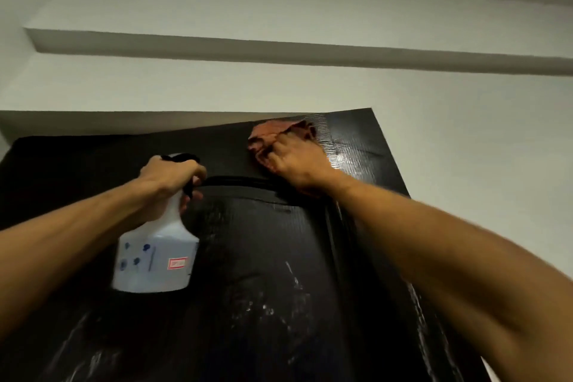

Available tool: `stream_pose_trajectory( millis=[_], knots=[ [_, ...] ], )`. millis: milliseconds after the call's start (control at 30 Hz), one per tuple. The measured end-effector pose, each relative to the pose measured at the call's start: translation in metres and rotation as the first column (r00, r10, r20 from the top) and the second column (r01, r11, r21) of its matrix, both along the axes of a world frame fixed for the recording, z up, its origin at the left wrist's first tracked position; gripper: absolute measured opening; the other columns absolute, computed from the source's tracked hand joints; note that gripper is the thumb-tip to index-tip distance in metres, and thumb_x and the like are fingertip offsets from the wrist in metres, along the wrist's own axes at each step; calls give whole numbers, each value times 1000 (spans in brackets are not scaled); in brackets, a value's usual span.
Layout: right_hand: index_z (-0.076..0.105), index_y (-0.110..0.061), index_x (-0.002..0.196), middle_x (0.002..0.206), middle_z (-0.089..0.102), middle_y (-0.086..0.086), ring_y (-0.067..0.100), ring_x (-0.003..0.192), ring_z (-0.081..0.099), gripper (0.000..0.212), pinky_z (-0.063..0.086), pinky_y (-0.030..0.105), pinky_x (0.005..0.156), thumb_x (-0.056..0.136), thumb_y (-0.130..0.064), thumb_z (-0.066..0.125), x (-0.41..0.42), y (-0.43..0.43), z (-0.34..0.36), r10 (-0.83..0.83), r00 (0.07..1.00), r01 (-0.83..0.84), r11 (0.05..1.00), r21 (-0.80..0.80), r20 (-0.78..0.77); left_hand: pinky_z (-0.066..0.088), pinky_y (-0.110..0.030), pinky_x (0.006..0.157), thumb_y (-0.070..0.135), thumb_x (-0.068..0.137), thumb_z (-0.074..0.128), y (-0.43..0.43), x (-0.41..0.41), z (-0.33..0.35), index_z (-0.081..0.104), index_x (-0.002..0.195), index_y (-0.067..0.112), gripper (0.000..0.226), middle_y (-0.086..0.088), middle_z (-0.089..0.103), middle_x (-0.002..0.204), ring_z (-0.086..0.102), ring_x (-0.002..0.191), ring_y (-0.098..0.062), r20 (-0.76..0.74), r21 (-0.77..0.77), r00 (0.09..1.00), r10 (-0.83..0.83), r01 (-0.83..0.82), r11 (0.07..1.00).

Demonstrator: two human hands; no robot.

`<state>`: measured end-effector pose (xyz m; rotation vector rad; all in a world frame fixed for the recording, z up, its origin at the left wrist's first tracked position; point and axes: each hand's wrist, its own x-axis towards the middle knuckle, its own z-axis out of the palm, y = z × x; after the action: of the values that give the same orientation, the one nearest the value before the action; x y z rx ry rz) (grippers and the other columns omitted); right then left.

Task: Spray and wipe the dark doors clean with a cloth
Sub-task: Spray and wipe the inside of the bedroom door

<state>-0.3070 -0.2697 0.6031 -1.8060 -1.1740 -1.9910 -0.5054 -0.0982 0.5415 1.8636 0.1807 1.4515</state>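
Up high, the right hand [294, 164] bunches a crumpled reddish-brown cloth [273, 133] under curled fingers and presses it against the dark glossy door [263, 257], just beneath the door's top edge. The left hand [169, 174] has its fingers wrapped round the neck of a white plastic spray bottle [155, 260] with a black trigger head, held in front of the door's upper part, left of the cloth.

The step in hand looks like wiping the top strip. To do it well, I would keep the palm's weight behind the cloth, draw it in overlapping passes along the door's top edge, then work downward — pale wet streaks show lower on the door and probably need picking up before they dry. Turning the cloth to a fresh face should help avoid smears.

A small red-bordered label and some blue marks sit on the bottle's body — too blurred to read, so no brand can be told.
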Motion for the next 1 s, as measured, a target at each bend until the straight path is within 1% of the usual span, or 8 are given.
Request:
stream_pose_trajectory(
  millis=[133,267,433,600,733,833,900,1000],
  knots=[
    [35,-27,151,151,45,11,32,140,35,51,38,54,108,106,-46,22,41,-70,8,87,978,-18,942,334,-191,45,-28,51,22,99,67,-47,25,3,66,91,8,16,-17,73,92,54,55,-14,-11,36,997,-81,81,996],
    [22,-34,159,163,31,0,23,148,29,55,27,43,119,106,-49,22,41,-53,-17,-14,999,19,995,-100,51,46,-29,50,21,95,70,-80,40,9,68,90,4,17,-21,76,90,55,54,-16,-6,59,993,-118,118,991],
    [37,-30,151,151,44,6,25,139,35,52,38,47,108,104,-47,21,66,-108,-4,49,994,-20,960,279,-98,48,-27,47,21,95,71,-100,49,12,69,96,3,17,-21,76,92,60,60,-17,16,92,989,-144,142,986],
    [21,-36,159,162,34,-6,18,144,37,56,36,41,115,105,-52,20,68,-96,-59,-5,998,12,994,-106,67,47,-24,46,23,97,68,-105,49,-3,68,99,6,18,-17,75,94,55,54,-12,-47,82,990,-135,138,987],
    [38,-32,150,155,41,3,24,144,31,52,39,48,111,104,-50,23,73,-113,-53,79,986,-40,968,248,-146,47,-24,45,22,97,68,-92,40,-20,70,100,5,17,-14,75,92,56,52,-11,-79,42,985,-153,157,987],
    [19,-40,158,150,49,5,25,136,43,57,43,46,108,103,-53,18,54,-73,-103,-27,997,24,999,-48,-66,47,-25,48,21,95,69,-82,30,-38,71,102,4,18,-15,74,88,56,52,-12,-102,-6,978,-183,183,983],
    [43,-36,145,138,60,5,23,122,57,60,44,42,105,99,-57,12,41,-62,-127,-22,996,9,988,-154,-85,47,-27,49,21,94,70,-73,21,-54,72,102,4,19,-15,75,85,55,52,-13,-116,-25,973,-200,199,980],
    [55,-21,133,141,53,10,33,123,53,51,51,48,92,102,-48,26,35,-55,-128,119,976,-64,957,282,-183,47,-27,48,21,93,69,-53,9,-83,74,95,6,16,-14,74,76,53,49,-14,-154,-61,962,-225,218,974]
  ],
)
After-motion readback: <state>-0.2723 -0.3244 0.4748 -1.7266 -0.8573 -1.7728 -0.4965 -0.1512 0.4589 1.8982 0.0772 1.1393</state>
